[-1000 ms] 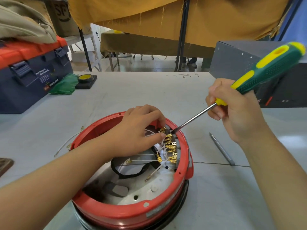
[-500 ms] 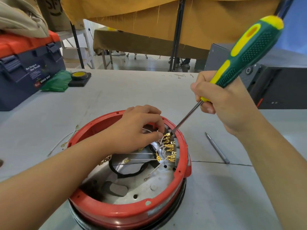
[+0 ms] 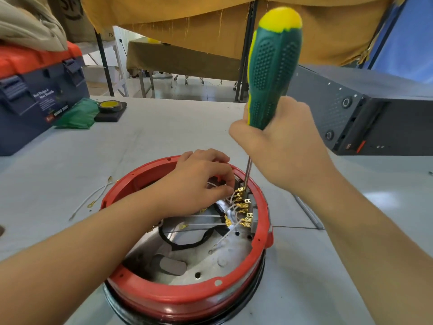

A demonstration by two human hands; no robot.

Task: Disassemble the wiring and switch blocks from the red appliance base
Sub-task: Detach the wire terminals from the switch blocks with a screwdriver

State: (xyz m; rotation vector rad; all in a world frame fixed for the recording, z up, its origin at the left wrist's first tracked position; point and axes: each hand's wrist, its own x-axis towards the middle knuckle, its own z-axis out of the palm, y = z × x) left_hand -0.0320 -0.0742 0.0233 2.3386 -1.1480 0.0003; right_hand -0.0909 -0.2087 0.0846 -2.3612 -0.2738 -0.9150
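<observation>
Where the red appliance base [image 3: 187, 299] sits on the table [image 3: 164, 132] before the person: switch blocks [image 3: 251, 221] and brass-tipped wiring [image 3: 242, 205] line its inner right wall. Left hand [image 3: 199, 184], nearer, pinches a terminal at the row's far end. Right hand [image 3: 281, 148] grips the screwdriver [image 3: 273, 66], long axis near vertical, tip down just right of that terminal.

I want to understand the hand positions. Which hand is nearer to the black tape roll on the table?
Left. The left hand is inside the red base, with the tape roll farther back on its side. The right hand holds the screwdriver farther right.
</observation>
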